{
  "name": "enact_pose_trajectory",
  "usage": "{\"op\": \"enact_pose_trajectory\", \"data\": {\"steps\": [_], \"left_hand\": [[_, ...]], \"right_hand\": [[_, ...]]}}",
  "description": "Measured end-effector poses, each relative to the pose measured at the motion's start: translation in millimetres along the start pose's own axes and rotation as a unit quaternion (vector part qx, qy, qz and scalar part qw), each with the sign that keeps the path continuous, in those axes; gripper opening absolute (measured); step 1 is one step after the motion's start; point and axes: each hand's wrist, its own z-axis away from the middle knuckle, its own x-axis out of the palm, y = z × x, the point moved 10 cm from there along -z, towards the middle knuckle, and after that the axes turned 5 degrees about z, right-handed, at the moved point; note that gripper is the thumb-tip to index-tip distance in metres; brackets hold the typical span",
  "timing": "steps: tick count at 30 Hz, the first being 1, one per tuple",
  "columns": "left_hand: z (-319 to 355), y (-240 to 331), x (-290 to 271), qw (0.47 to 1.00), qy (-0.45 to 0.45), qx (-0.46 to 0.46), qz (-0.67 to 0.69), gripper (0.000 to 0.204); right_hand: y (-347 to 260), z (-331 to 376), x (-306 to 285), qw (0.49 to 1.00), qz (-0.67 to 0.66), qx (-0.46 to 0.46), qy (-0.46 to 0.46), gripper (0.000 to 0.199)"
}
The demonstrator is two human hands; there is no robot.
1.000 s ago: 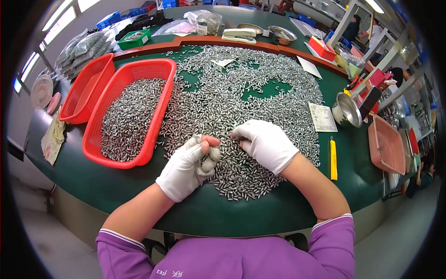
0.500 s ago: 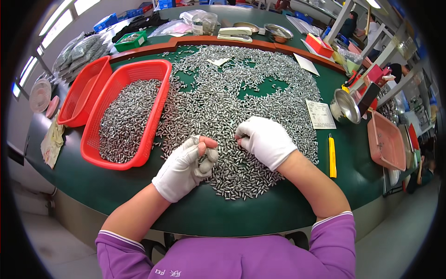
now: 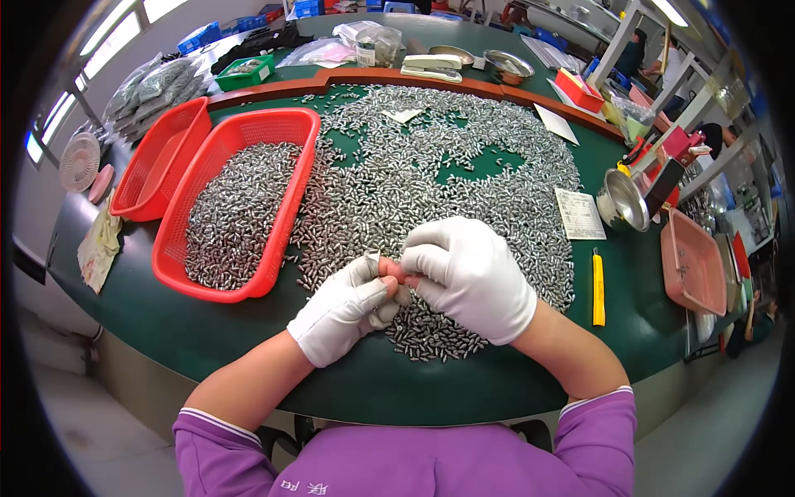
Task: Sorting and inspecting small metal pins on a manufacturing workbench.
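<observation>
A wide spread of small silvery metal pieces (image 3: 373, 199), short and rod-like, covers the middle of the green table. Over its near part my two gloved hands meet fingertip to fingertip. My left hand (image 3: 352, 302), in a white glove with bare thumb and fingertip, is closed in a pinch. My right hand (image 3: 472, 277), also white-gloved, has its fingers drawn together against the left fingertips. Whatever lies between the fingers is too small and hidden to make out. To the left, a red perforated basket (image 3: 308, 157) holds a heap of the same pieces.
Another red basket (image 3: 157, 161) stands farther left, near a stained cloth (image 3: 99, 248). On the right lie a yellow cutter knife (image 3: 598, 290), a printed paper slip (image 3: 580, 214), a steel bowl (image 3: 623, 199) and a pink basket (image 3: 692, 263). A brown wooden ledge (image 3: 373, 76) borders the far side.
My right hand has come up off the pieces and moved left to my left hand. My left hand has shifted slightly right, and the fingertips of both now meet.
</observation>
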Motion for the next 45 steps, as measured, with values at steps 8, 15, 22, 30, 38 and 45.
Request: {"op": "enact_pose_trajectory", "data": {"steps": [8, 15, 22, 30, 38, 45], "left_hand": [[0.1, -0.8, -1.3, 1.000, -0.002, -0.008, -0.010, 0.021], [-0.3, 0.9, -2.0, 1.000, -0.011, 0.005, 0.011, 0.016], [0.6, 2.0, -2.4, 1.000, -0.015, 0.015, 0.013, 0.016], [-0.4, -0.3, -0.8, 0.999, -0.030, 0.006, 0.023, 0.017], [-1.7, 3.6, 0.6, 0.998, -0.031, 0.025, 0.055, 0.019], [-1.0, 3.8, -0.9, 0.996, -0.044, 0.019, 0.072, 0.026]], "right_hand": [[23.0, 9.6, 11.2, 0.992, -0.099, 0.072, -0.029, 0.018], [67.8, 33.0, 41.8, 0.962, 0.127, 0.167, -0.175, 0.014], [67.5, 33.0, 46.1, 0.950, 0.166, 0.175, -0.198, 0.008], [51.6, 17.3, 6.3, 0.984, 0.065, 0.162, -0.042, 0.009], [65.0, 32.8, 45.2, 0.975, 0.072, 0.149, -0.151, 0.015], [57.2, 23.1, 35.4, 0.986, 0.053, 0.126, -0.095, 0.009]]}}
